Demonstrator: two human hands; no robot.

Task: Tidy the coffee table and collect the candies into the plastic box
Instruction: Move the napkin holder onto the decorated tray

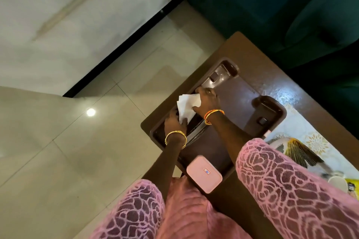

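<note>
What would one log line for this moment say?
hands: left hand and right hand both hold white tissue | over: brown tray | pink plastic box: closed, tray's near end

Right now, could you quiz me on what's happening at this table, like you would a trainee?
1. True or false: both hands, left hand and right hand, touch the white tissue.
2. What does the pink plastic box rest on?
A. the floor
B. the brown tray
C. the sofa
3. Fill in: the box's lid is ____.

Key: 1 true; 2 B; 3 closed.
</note>
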